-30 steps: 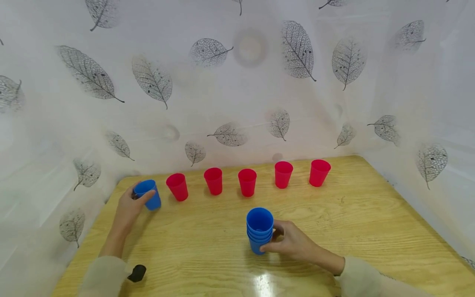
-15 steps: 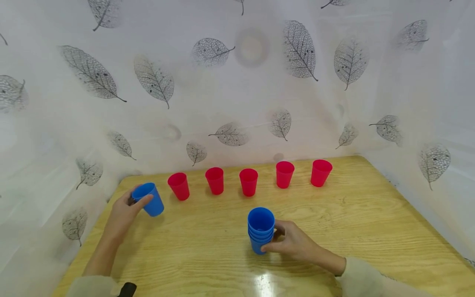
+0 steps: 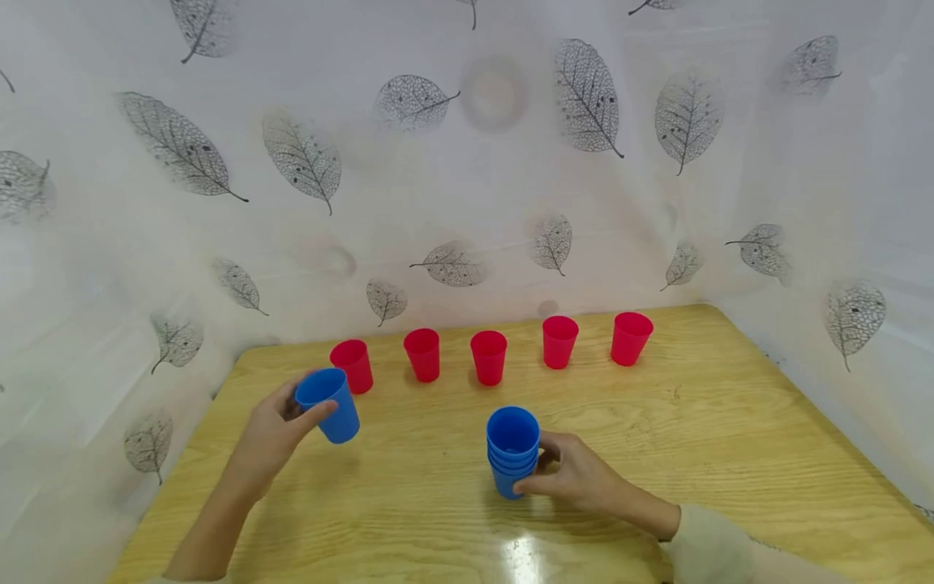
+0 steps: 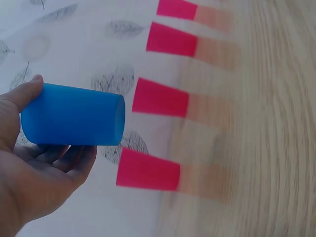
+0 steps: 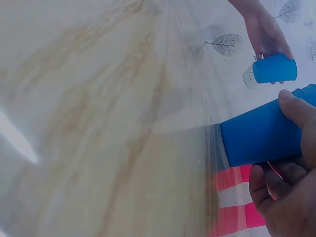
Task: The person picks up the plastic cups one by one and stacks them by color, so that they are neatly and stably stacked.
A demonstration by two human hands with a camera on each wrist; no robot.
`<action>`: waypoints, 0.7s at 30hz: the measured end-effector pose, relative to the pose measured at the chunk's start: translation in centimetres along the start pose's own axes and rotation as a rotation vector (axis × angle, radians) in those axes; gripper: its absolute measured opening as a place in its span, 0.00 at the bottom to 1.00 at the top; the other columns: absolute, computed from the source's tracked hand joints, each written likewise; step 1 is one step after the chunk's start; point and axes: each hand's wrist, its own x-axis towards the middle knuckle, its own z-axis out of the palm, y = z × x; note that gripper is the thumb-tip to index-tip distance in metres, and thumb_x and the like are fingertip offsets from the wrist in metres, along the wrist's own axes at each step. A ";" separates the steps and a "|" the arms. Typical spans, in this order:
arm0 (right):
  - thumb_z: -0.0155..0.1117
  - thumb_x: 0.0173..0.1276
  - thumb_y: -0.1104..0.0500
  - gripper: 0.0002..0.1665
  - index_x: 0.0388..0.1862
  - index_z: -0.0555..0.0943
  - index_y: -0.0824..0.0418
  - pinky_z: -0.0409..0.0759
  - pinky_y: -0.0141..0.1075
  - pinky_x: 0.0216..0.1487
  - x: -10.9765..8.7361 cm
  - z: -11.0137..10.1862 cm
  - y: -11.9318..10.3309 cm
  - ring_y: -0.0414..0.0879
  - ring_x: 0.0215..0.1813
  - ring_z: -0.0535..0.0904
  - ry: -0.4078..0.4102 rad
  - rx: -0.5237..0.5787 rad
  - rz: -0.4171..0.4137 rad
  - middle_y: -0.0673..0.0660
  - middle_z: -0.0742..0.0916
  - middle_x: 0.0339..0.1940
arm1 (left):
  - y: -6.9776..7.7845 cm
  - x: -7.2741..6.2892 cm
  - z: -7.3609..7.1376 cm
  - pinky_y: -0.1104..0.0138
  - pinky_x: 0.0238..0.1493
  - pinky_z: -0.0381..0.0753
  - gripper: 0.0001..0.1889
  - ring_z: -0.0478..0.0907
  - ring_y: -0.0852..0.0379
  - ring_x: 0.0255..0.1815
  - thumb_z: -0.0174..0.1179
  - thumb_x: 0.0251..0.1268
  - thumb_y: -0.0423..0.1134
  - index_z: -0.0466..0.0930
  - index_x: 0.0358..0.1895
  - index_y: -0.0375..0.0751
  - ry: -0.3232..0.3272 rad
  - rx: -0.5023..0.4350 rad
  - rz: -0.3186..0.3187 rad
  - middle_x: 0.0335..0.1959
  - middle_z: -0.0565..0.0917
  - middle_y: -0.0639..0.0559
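shifted rightward since the earlier frame, one smooth blue tapered plastic cup (image 3: 333, 412) is held above the glossy wood-grained yellow table (image 3: 416, 511) by the left hand (image 3: 268, 435). well apart, across open wood, the right hand (image 3: 576, 476) grips a nested stack of blue plastic cups (image 3: 510, 466). five red tapered plastic cups (image 3: 489, 358) stand spaced near the far edge.

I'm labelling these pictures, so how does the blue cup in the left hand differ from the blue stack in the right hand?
The blue cup shows a single rim, while the blue stack shows several nested rims. The left hand holds the blue cup above the table; the blue stack stands on it, gripped by the right hand. Both are blue, with their mouths facing up.
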 end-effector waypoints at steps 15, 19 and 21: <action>0.79 0.63 0.58 0.28 0.59 0.82 0.67 0.87 0.37 0.42 0.0 0.0 -0.2 0.39 0.43 0.84 0.010 -0.001 -0.022 0.56 0.90 0.48 | 3.8 -1.5 3.5 0.51 0.64 0.80 0.33 0.78 0.35 0.64 0.65 0.74 0.39 0.63 0.76 0.32 -0.081 -0.088 0.081 0.67 0.76 0.32; 0.79 0.63 0.59 0.28 0.59 0.82 0.67 0.87 0.37 0.42 0.0 0.0 -0.2 0.39 0.44 0.84 0.009 -0.002 -0.014 0.56 0.90 0.48 | 4.5 -1.7 4.2 0.47 0.63 0.80 0.34 0.77 0.35 0.64 0.66 0.73 0.39 0.63 0.76 0.35 -0.097 -0.102 0.058 0.68 0.75 0.32; 0.79 0.63 0.58 0.28 0.59 0.81 0.67 0.87 0.37 0.43 0.0 0.0 -0.3 0.39 0.44 0.84 0.007 -0.003 -0.007 0.56 0.89 0.48 | 4.9 -1.8 4.6 0.48 0.62 0.81 0.34 0.77 0.36 0.64 0.66 0.73 0.39 0.64 0.76 0.36 -0.107 -0.114 0.063 0.68 0.75 0.33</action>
